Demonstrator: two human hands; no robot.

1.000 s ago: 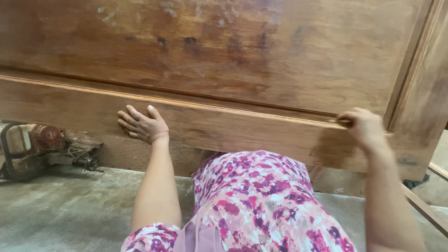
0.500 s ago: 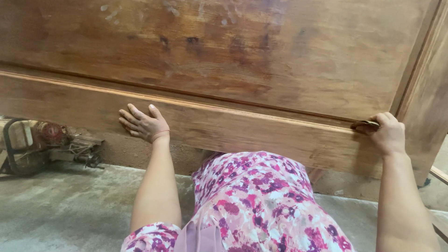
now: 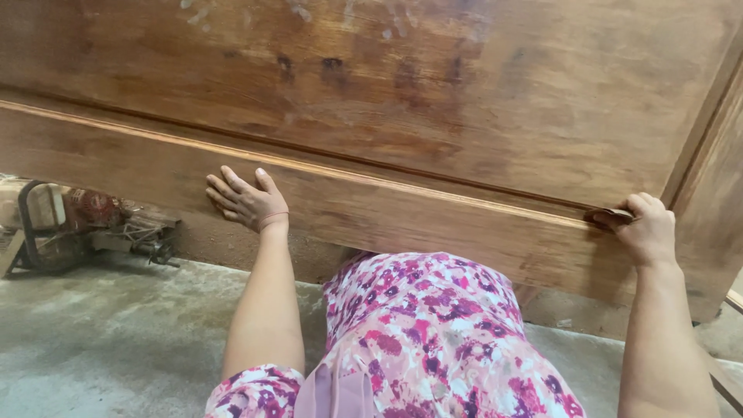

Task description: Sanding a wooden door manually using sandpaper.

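A large brown wooden door panel (image 3: 433, 101) fills the upper view, with a raised moulding along its lower rail (image 3: 464, 224). My left hand (image 3: 246, 201) lies flat on the lower rail, fingers spread and pointing left. My right hand (image 3: 644, 228) presses a small folded piece of sandpaper (image 3: 615, 215) against the moulding groove near the right stile. My knee in a pink floral dress (image 3: 429, 333) sits under the panel between my arms.
A worn red and grey power tool (image 3: 77, 224) lies on the concrete floor (image 3: 116, 340) at the left, under the panel's edge. A wooden stile (image 3: 716, 201) runs down the right side, with another strip of wood at the bottom right corner.
My right hand has slid rightwards along the moulding with the sandpaper, toward the right stile. My left hand has stayed flat in the same spot.
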